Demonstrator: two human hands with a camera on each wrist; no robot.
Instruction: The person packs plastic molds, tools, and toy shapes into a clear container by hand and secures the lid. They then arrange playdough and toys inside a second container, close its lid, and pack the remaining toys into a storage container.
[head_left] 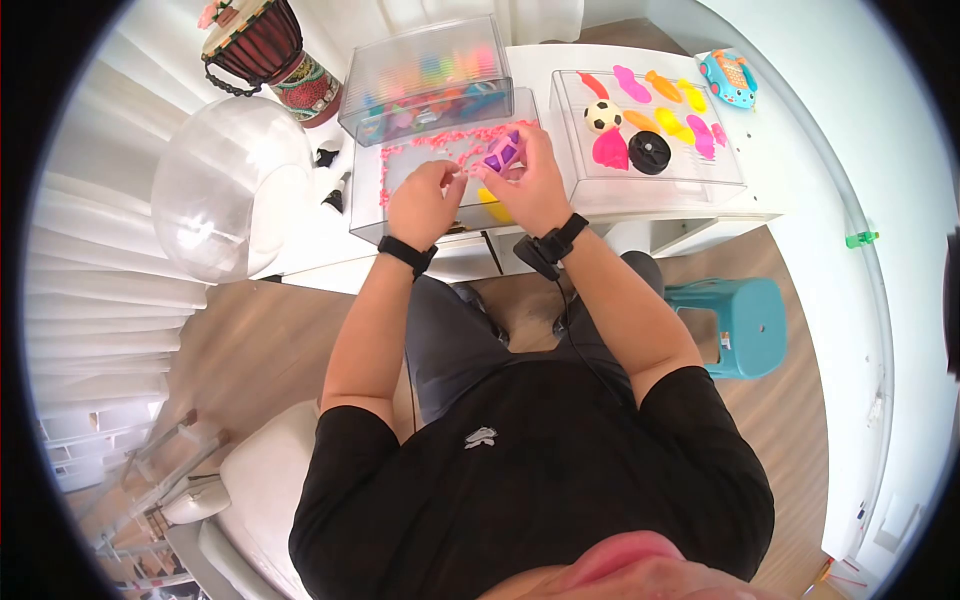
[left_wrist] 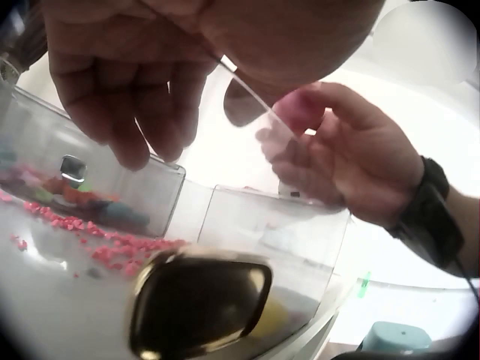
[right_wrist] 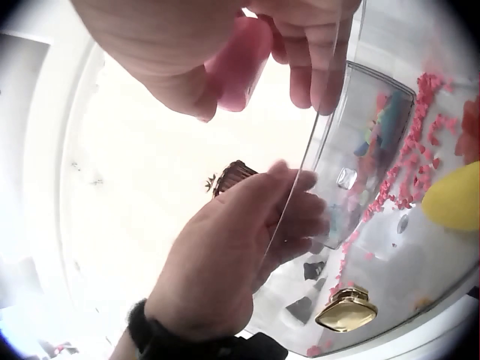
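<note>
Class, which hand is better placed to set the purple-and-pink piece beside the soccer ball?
Probably the right hand: it grips the purple-and-pink piece and is nearer the soccer ball. The left hand is farther.

White curtains (head_left: 95, 260) left, wood-look floor (head_left: 270, 350), 1 teal stool (head_left: 755, 347), pale wall (head_left: 912, 180) right.

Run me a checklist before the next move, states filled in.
1. Purple-and-pink toy held in the right grip: ok.
2. Left grip holding something: cannot tell, any item there is too small.
3. Clear bin beneath both grips: ok.
4. Pink bits gathered in one pile: not ok, scattered about the bin.
5. Soccer-patterned ball apart from both grips: ok.
</note>
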